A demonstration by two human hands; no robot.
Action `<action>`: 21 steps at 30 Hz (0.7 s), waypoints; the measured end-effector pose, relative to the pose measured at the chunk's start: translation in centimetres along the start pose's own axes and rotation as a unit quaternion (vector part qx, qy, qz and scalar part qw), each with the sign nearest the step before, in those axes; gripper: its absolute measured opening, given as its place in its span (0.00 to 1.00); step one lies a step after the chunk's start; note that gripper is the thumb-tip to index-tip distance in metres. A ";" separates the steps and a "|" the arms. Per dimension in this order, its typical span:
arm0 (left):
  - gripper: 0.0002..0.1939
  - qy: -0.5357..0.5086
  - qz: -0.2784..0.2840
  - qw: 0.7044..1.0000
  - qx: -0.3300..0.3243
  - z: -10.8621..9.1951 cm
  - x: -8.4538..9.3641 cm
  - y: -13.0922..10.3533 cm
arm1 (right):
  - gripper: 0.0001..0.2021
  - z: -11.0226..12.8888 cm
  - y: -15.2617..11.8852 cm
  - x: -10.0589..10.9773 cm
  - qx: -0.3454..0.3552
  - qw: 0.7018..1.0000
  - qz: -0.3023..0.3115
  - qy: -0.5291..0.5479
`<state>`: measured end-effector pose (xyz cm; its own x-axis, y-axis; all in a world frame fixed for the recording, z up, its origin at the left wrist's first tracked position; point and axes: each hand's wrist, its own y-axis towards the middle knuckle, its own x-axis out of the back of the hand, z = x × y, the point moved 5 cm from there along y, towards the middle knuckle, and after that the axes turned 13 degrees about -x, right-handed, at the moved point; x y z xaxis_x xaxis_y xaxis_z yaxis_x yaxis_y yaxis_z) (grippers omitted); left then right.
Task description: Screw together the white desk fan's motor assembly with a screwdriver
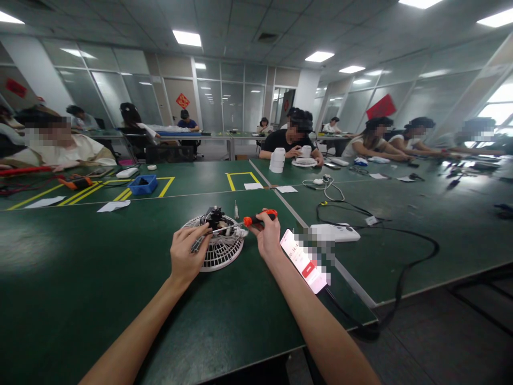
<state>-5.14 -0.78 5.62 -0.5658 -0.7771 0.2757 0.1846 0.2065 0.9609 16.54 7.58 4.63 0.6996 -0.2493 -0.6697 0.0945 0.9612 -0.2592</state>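
Observation:
My right hand [266, 232] is closed round a red and black screwdriver [260, 217]. Its long metal shaft points left, towards the fingertips of my left hand [190, 251]. Those fingers are closed near the shaft's tip and over a small dark grey ribbed piece [197, 244], which they partly hide. Under and beside the left hand lies a round white fan grille [224, 254] on the table. A black motor assembly [215, 216] with wires sits on top of the grille. Just behind it a small pale pointed tube [236, 210] stands or lies; I cannot tell which.
A lit phone [302, 259] lies beside my right forearm. To its right are a white power strip [336, 232] and a black cable [417, 235] reaching past the table edge. A blue bin [143, 185] stands at back left. Across the table, a person [294, 136] handles white parts.

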 end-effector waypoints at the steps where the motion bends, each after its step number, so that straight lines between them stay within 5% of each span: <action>1: 0.13 0.002 0.000 1.000 0.003 0.0 0.0 0.0 | 0.21 0.1 0.0 0.0 0.003 1.000 -0.003 0.001; 21: 0.05 -0.027 0.010 0.999 -0.029 -0.2 0.3 0.3 | 0.21 0.5 0.6 0.2 0.034 0.999 0.027 -0.017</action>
<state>-5.13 -1.05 6.02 -0.6042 -0.7391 0.2977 0.2412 0.1865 0.9524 17.09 8.14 4.67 0.7290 -0.1929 -0.6568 0.1029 0.9794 -0.1735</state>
